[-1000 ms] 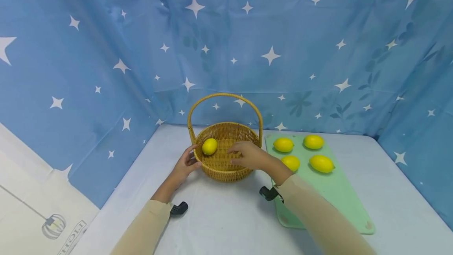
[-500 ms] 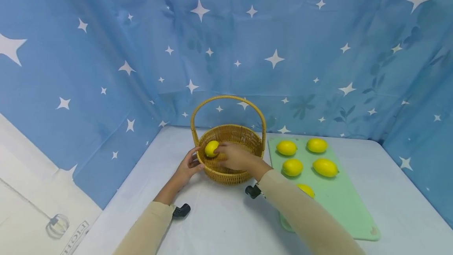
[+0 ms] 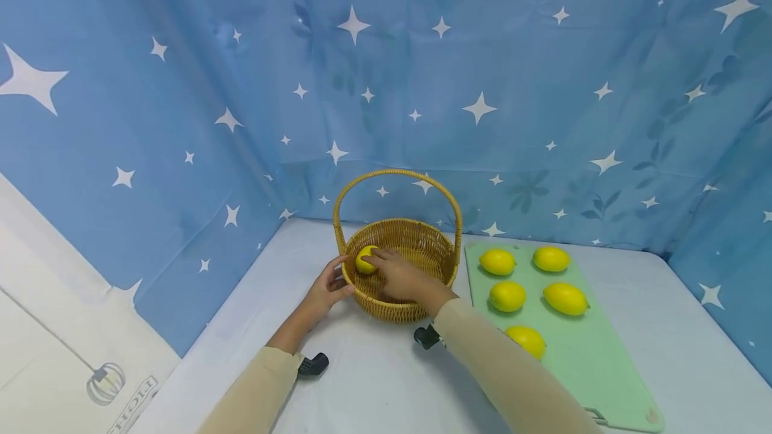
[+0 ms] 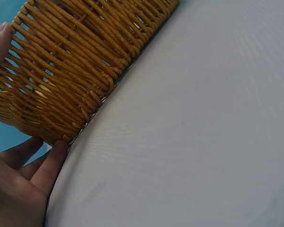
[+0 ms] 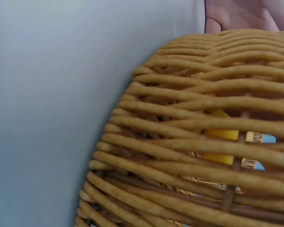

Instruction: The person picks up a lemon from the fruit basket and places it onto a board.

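A wicker basket (image 3: 401, 313) with a tall arched handle stands on the white table, one yellow lemon (image 3: 364, 261) inside at its left. My left hand (image 3: 326, 293) grips the basket's left side; in the left wrist view the thumb (image 4: 1, 45) lies at the rim and the fingers (image 4: 49, 170) are low against the wicker. Inside the basket, my right hand (image 3: 401, 276) has its fingers curled over the right of the lemon, partly covering it. The right wrist view shows only yellow bits of the lemon (image 5: 221, 142) through the weave.
Right of the basket lies a pale green cutting board (image 3: 597, 353) bearing several lemons, among them a front lemon (image 3: 527, 340); the right sleeve (image 3: 500, 367) passes over its edge. A blue star-patterned curtain (image 3: 422, 65) hangs close behind the basket.
My right hand has moved left inside the basket from its middle to the lemon, and its fingers have come over it. My left hand stays on the basket. The head view has shifted slightly.
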